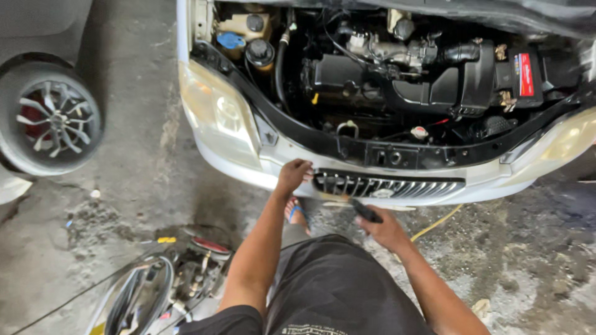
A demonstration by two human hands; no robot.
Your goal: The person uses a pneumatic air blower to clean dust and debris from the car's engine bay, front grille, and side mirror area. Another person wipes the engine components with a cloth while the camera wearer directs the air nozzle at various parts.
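I crouch in front of a white car with its bonnet up. My left hand (293,175) rests on the white front bumper (484,181), fingers curled at the left end of the slatted grille (388,186). My right hand (385,229) grips a tool with a black handle (365,211), whose tip points up toward the lower edge of the grille. The engine bay (379,74) lies open above, with a black air box, hoses and a battery with a red label (524,74) at the right.
Another car's wheel (54,121) with a silver rim stands at the left. A heap of cables and tools (167,285) lies on the stained concrete at lower left. A yellow hose (434,224) runs under the bumper. My sandalled foot (297,213) is below the grille.
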